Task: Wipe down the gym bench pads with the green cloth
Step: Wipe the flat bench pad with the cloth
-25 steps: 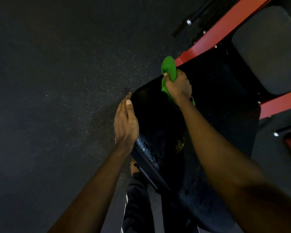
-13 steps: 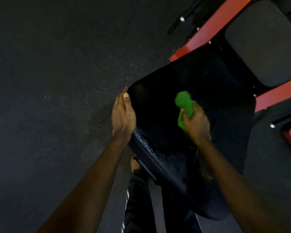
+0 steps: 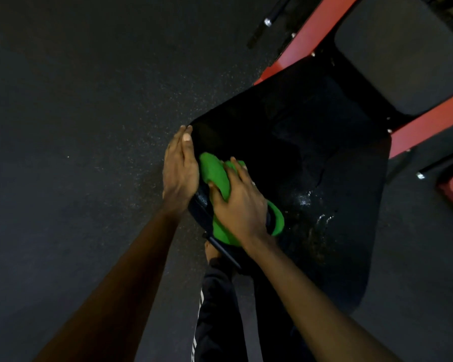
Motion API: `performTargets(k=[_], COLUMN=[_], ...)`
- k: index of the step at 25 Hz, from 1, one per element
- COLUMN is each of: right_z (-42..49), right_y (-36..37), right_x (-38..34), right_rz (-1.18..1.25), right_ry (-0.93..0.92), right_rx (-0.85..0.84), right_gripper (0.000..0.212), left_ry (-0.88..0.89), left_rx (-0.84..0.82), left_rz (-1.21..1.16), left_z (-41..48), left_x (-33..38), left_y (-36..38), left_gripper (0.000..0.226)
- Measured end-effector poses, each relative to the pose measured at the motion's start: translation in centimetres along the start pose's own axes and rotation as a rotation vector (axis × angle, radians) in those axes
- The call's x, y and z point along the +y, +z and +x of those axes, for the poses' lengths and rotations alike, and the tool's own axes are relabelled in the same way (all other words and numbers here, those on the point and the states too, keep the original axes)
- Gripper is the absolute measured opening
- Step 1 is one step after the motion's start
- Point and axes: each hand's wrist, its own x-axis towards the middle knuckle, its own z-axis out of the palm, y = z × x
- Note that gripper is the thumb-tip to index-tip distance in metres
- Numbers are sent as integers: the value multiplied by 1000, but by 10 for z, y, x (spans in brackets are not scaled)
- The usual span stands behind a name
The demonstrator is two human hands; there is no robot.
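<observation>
Green cloth (image 3: 216, 173) sits bunched at the pad's (image 3: 311, 142) left edge, and your right hand (image 3: 242, 205) grips it with fingers (image 3: 236, 165) curled. Your left hand (image 3: 179, 171) lies flat and straight-fingered against that edge. The wet patch (image 3: 306, 199) lies toward the pad's right side, nearer your right hand.

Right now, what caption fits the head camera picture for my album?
Right hand presses the green cloth on the black bench pad while the left hand rests against its edge.
</observation>
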Motion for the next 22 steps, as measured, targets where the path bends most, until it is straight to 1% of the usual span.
performTargets(k=[3,6,7,9,11,12,14,16,17,19,20,22], right_z=[29,-11,-30,-58,-56,-45,-11,19,23,4,-16,-54], right_y=[3,-4,-9,-18,-16,-12,-1,3,2,-6,-13,-26], right_x=[-12,11,29,62,68,61,33,11,13,39,59,103], right_rz=[16,27,26,37,67,71,62,24,0,0,8,23], right_ry=[-27,-94,-73,63,212,236,203,131,88,2,4,116], right_rx=[-14,-28,-25,-8,48,84,107,61,36,4,6,46], right_gripper=[59,61,61,61,58,58,58,61,61,60,60,57], left_ry=[-10,25,45,104,166,179,190,210,216,217,210,205], left_rx=[37,55,55,47,38,27,6,2,-3,-10,-13,-22], left_rz=[-27,121,188,329,456,480,495,506,508,526,542,572], left_z=[3,0,0,-3,-5,-5,-5,-4,-5,-11,-18,-33], left_x=[-4,0,3,5,1,0,-3,-3,-2,3,6,9], left_y=[3,4,3,4,5,6,6,5,4,2,2,5], left_gripper=[57,57,57,57,54,53,54,55,54,52,51,51])
